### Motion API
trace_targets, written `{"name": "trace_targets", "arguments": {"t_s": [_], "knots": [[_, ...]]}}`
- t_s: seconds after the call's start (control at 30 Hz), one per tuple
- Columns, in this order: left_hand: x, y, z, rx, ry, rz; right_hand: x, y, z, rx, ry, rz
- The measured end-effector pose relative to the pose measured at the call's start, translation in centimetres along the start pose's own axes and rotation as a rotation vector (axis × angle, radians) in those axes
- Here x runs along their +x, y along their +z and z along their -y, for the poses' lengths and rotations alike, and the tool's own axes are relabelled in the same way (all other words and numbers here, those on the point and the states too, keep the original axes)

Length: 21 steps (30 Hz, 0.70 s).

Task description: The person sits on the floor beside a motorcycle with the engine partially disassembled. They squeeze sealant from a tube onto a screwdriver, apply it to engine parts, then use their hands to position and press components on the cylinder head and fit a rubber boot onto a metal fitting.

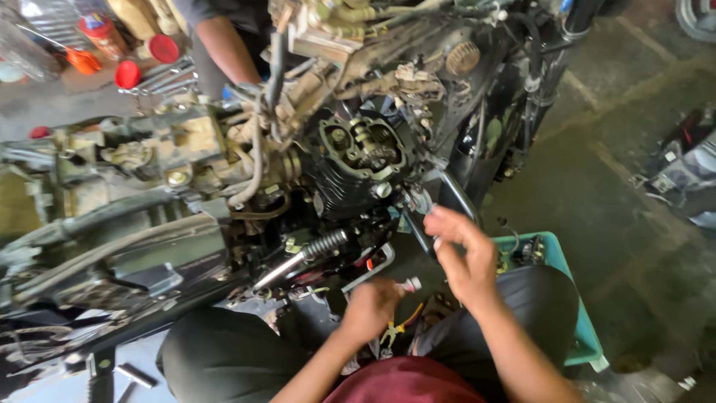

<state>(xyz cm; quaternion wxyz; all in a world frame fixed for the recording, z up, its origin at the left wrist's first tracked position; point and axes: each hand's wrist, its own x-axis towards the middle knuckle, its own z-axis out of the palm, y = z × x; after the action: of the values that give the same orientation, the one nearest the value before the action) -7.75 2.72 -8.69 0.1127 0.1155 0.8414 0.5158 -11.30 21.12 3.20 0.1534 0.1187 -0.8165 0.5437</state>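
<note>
A stripped motorcycle fills the view, its engine cylinder head [363, 149] open with the valve gear showing. My right hand [461, 254] is raised just right of the engine, fingers pinched on a small metal part beside the exhaust pipe [455, 192]. Lower down, my left hand [371, 307] is closed around a small white tube with a red tip [409, 284]. Yellow-handled pliers [397, 328] lie just beneath that hand, between my knees.
A teal plastic tray [578, 298] with small parts sits by my right knee. Another person's arm [227, 48] reaches in at the top, near wrenches [160, 78] and red caps [128, 74]. A socket tool [136, 375] lies on the floor, bottom left.
</note>
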Motion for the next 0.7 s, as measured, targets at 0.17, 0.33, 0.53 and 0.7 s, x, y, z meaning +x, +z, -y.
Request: {"name": "trace_targets", "arguments": {"t_s": [0.17,0.33,0.53,0.7], "knots": [[-1.4,-3.5,-5.3,-0.396,0.053,-0.242,-4.3,0.3,0.8,0.112,0.03,0.141],[-2.8,-5.1,-9.8,-0.233,0.208,-0.337,-4.2,1.1,3.1,0.105,-0.061,0.08],[-4.0,-5.0,-12.0,-0.147,0.324,-0.535,-4.4,2.4,5.2,0.089,-0.158,-0.032],[-4.4,-4.5,-12.8,-0.092,0.498,-0.624,-5.1,3.2,5.4,0.396,-0.105,-0.052]]}}
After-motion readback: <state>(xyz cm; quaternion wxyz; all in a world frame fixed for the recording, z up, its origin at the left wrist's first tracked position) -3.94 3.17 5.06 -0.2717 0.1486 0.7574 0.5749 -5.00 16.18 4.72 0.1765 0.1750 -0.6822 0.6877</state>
